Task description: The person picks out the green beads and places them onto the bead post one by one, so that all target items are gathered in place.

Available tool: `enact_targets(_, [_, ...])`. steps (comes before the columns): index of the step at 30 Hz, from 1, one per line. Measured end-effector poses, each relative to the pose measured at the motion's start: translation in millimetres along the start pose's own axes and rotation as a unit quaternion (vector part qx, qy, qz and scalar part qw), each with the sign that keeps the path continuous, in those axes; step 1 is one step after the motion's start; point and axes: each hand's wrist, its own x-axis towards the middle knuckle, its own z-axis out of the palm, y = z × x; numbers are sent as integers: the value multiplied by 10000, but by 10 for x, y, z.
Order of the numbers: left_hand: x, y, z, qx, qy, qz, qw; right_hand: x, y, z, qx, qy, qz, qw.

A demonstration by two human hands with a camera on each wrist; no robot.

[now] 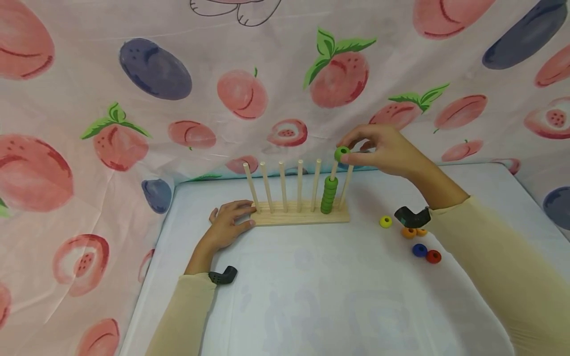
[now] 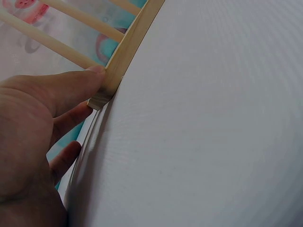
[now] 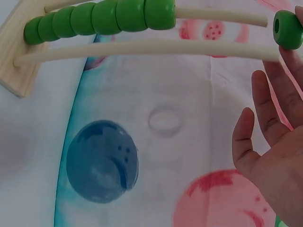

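A wooden peg rack (image 1: 294, 218) stands on the table, with several upright pegs along its base. My left hand (image 1: 226, 225) holds the left end of that base, and in the left wrist view the thumb (image 2: 78, 87) lies against the wood. A stack of green beads (image 1: 328, 196) fills the lower part of the second peg from the right. Just above that peg's tip, my right hand (image 1: 384, 151) pinches another green bead (image 3: 288, 30) between thumb and fingertips. In the right wrist view the bead's hole faces the peg tip, with a small gap between them.
Right of the rack lie loose beads: a yellow bead (image 1: 385, 221), orange beads (image 1: 408, 233) partly under the right wrist camera, a blue bead (image 1: 419, 250) and a red bead (image 1: 433, 256). A fruit-print cloth (image 1: 249, 44) hangs behind the white table (image 1: 285, 296).
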Motion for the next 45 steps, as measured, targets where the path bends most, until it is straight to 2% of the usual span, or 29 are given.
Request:
enact_targets(8, [-9,4,-1,16,4,-12,10000,69,-29,79,-43,-199,137,9997])
enact_targets(24, [-6,28,-13,94,-12,1,10000,61,87,145,2,-357,305,9989])
enact_targets(45, [-4,9,-6,76,-23,-36,10000,64,111,163,23,-429,270,9987])
